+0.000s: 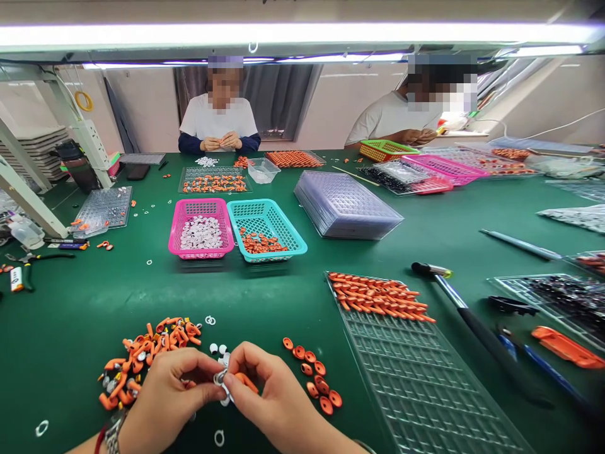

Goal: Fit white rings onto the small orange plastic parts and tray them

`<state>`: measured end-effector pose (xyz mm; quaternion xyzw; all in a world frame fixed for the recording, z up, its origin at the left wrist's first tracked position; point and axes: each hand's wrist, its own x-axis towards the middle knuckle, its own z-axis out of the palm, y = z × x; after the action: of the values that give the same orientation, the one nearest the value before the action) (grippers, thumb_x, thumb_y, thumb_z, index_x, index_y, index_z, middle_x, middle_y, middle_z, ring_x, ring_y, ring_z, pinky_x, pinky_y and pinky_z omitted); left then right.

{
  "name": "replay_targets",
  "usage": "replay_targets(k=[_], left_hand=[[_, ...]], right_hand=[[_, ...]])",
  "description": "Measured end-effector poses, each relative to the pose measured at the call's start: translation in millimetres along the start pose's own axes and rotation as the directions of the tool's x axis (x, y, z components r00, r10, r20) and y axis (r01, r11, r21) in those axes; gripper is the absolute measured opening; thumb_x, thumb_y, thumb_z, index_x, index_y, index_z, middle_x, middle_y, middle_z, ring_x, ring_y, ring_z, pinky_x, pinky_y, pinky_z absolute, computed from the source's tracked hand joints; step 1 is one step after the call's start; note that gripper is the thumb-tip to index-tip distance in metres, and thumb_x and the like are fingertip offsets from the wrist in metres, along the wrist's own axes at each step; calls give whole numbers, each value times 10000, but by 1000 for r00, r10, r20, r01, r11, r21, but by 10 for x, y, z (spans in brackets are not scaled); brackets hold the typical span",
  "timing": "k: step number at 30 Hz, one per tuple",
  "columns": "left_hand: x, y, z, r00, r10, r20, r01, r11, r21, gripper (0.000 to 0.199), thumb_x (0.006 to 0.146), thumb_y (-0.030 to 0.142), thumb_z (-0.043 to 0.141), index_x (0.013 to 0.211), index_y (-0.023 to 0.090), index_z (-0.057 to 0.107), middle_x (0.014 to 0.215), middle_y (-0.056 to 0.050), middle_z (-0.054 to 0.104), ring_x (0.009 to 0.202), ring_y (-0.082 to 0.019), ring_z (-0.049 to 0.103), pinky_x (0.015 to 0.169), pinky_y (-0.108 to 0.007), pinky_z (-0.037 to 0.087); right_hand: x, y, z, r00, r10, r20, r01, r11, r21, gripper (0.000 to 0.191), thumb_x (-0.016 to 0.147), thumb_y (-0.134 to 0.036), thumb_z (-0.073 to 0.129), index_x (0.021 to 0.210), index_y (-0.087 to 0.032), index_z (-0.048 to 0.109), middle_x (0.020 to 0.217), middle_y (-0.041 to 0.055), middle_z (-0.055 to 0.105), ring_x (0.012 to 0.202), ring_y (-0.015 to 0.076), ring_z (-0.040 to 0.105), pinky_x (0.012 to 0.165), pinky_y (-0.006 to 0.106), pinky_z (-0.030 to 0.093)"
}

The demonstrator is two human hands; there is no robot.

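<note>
Both hands meet over the near part of the green table. My right hand (269, 391) is closed round an orange earphone-shaped part (246, 382). My left hand (177, 391) pinches a small white and silver piece (220, 377) against that part's end. Left of them lies a pile of orange parts (161, 340), some with silver ends. Several white caps (222, 349) lie just beyond the fingertips, partly hidden. To the right, several orange oval shells (320, 383) are spread on the table. A clear tray (425, 372) holds rows of orange parts at its far end.
A pink basket (201, 253) holds white pieces; a turquoise basket (297, 243) holds orange shells. Stacked clear trays (350, 205) stand behind. A black-handled hammer (486, 334) lies right, pliers (28, 265) left. Two people (220, 120) sit opposite.
</note>
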<state>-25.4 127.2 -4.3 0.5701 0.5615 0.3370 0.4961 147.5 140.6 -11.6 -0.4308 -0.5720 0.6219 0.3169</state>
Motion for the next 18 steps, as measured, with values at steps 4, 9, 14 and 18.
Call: replay_targets(k=[4,9,14,18], left_hand=[[-9,16,0,1000,24,-9,-23,998,58,74,702,162,751,752,203,788,666,-10,748,571,-143,642,546,-215,526],[-5,7,1,998,68,-19,-66,994,83,84,703,149,746,738,217,781,661,-4,748,604,-163,661,579,-232,534],[-13,-6,-8,993,120,-10,-118,986,120,98,719,149,750,752,235,785,669,5,757,610,-157,670,595,-225,526],[-13,-5,-5,990,142,-12,-139,981,136,109,719,138,752,751,238,781,666,11,758,605,-153,672,594,-220,521]], right_hand=[[-8,-10,11,1000,-5,2,5,1000,-26,200,785,-324,568,675,-211,446,590,-56,413,553,116,331,516,260,276],[-5,-3,13,1000,-15,1,15,999,-30,194,786,-309,567,666,-212,449,586,-56,417,554,116,339,515,254,288],[-5,8,7,1000,-14,6,15,1000,-17,197,780,-309,581,663,-213,455,583,-59,411,548,114,334,510,252,275],[-3,3,-1,1000,-14,9,14,1000,-18,190,779,-306,576,663,-215,456,580,-59,407,546,115,333,512,255,274]])
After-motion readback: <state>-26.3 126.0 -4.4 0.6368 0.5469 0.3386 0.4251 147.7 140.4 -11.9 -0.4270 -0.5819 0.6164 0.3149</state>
